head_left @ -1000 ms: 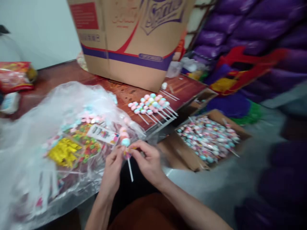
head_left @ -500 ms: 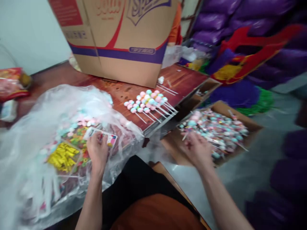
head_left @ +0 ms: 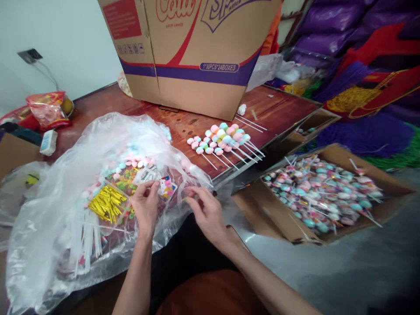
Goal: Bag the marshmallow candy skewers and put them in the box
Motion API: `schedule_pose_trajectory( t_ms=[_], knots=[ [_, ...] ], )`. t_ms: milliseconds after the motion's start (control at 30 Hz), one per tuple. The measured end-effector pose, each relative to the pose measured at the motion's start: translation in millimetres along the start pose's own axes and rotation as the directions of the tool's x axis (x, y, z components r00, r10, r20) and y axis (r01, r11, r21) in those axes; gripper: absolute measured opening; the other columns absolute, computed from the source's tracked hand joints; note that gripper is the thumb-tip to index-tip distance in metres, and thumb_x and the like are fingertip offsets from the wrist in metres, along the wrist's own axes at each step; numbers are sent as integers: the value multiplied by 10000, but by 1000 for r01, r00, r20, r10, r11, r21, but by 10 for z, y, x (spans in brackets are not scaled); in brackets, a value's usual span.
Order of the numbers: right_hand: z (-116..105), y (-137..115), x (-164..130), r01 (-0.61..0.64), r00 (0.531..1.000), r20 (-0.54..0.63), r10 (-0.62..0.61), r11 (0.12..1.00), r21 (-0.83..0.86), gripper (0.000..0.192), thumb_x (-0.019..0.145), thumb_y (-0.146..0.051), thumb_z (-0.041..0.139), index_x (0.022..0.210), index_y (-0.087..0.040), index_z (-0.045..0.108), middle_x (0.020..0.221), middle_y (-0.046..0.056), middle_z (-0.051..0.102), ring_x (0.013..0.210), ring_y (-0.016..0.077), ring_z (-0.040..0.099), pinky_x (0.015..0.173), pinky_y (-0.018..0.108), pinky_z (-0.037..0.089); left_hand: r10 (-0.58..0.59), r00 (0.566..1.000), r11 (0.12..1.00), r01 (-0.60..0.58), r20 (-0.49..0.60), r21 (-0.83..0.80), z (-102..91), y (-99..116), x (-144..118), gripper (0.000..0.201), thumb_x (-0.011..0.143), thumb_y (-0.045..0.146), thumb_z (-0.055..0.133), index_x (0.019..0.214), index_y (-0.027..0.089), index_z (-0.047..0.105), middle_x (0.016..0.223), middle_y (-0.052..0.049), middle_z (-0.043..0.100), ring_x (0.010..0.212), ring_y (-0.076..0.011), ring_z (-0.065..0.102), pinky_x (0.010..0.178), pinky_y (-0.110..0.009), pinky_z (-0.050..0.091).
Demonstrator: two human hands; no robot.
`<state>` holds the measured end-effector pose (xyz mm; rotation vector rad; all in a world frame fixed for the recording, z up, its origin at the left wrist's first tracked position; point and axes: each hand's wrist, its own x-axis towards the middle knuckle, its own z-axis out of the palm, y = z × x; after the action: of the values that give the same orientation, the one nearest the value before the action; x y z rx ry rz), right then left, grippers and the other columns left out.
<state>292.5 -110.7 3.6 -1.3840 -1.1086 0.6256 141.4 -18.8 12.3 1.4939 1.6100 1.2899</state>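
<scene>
My left hand [head_left: 146, 205] pinches a small clear printed plastic bag [head_left: 168, 187] between thumb and fingers, above the candy pile. To its right, my right hand [head_left: 206, 212] has its thumb and fingers apart, with nothing visible between them. Beneath both hands a large clear plastic sheet [head_left: 42, 236] spreads over the table. On it are gold twist ties [head_left: 108, 203], colourful ring candies [head_left: 126, 179], pastel candies [head_left: 120, 165] and white sticks [head_left: 87, 240]. Candy skewers [head_left: 226, 138] lie in a stack on the bare table, sticks toward me.
An open carton [head_left: 252, 214] full of wrapped candy skewers stands low on the right. A large printed cardboard box [head_left: 197, 52] is on the table [head_left: 278, 103] at the back. Purple sacks [head_left: 328, 22] and a red chair [head_left: 377, 52] are behind, right.
My right hand has left the carton of wrapped candies and come left beside my left hand. My left hand still holds the small bag. The view has turned slightly left.
</scene>
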Motion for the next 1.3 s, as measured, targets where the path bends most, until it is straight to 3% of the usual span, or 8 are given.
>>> schedule_pose_trajectory(
  t_ms=[133,233,333,433,567,1067,1200,1300],
  knots=[
    [310,-122,201,-152,986,95,136,970,189,146,800,-322,693,859,-189,685,778,6,648,644,142,542,618,265,458,-2,996,992,13,91,-128,-82,152,-208,297,764,442,754,867,165,729,740,-18,662,641,-139,547,622,-268,437],
    [397,-153,259,-209,977,115,182,929,305,210,795,-333,677,663,-191,595,614,-38,536,586,120,459,561,244,388,-6,998,980,-7,-63,-197,-126,235,-410,301,754,428,784,913,187,696,731,18,595,627,-114,497,605,-241,418],
    [375,-190,243,-205,979,80,190,916,344,233,792,-327,677,643,-192,559,616,-45,499,594,113,425,578,246,375,-173,985,912,164,10,-375,-139,281,-591,325,791,485,752,806,169,673,678,23,546,610,-96,470,577,-217,393],
    [332,-229,208,-199,980,83,181,918,343,254,790,-319,676,626,-195,529,602,-50,464,593,113,407,581,248,365,-368,844,624,535,390,-569,-101,309,-635,420,762,552,757,822,138,716,705,-14,604,579,-83,467,529,-208,379],
    [310,-255,161,-195,979,113,167,929,314,252,793,-322,668,632,-197,518,610,-48,454,600,114,398,577,247,353,-499,785,315,560,369,-766,-27,328,-499,349,548,284,930,774,144,704,729,10,637,590,-68,515,546,-192,432],
    [-31,-110,261,42,986,159,-41,999,-4,434,955,-367,526,579,-217,369,585,-42,383,570,121,384,577,270,318,-519,801,348,518,300,-782,119,414,-410,376,490,199,947,629,135,604,620,50,580,495,-38,431,474,-188,384],
    [-121,35,486,-3,1000,13,4,998,-69,422,992,-405,457,619,-211,484,584,-32,469,574,128,451,584,262,357,-521,824,369,452,222,-812,172,389,-385,386,547,276,941,648,146,592,616,70,543,501,-36,428,484,-190,381],
    [-228,231,802,1,988,-147,-53,942,-335,345,993,-365,457,709,-202,564,681,13,594,657,161,529,653,284,389,-540,822,372,429,184,-823,163,339,-330,414,524,296,954,667,145,596,632,77,544,505,-34,439,491,-193,389]
  ],
)
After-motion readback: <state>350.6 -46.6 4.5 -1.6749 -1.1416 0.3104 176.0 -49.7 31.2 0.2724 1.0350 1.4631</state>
